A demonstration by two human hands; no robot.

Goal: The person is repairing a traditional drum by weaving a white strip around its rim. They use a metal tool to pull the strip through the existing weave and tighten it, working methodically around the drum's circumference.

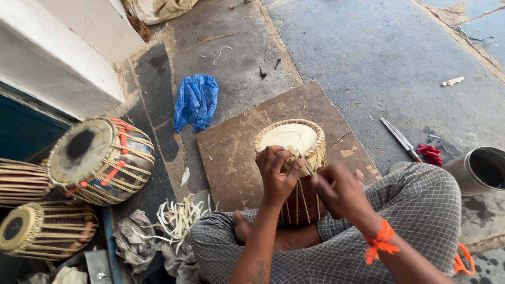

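A small wooden drum (294, 158) with a pale skin head and laced straps rests tilted on a brown board (231, 152), between my crossed legs. My left hand (277, 171) grips the near rim and pinches a pale strap. My right hand (339, 189), blurred, is closed on a thin tool (309, 169) whose tip meets the lacing at the rim. An orange thread is tied around my right wrist.
Three finished laced drums (100, 160) lie at the left. A blue plastic bag (195, 101) lies beyond the board. Pale strap cuttings (179, 215) and rags sit by my left knee. A knife (401, 139), red cloth (431, 154) and metal pot (481, 169) lie right.
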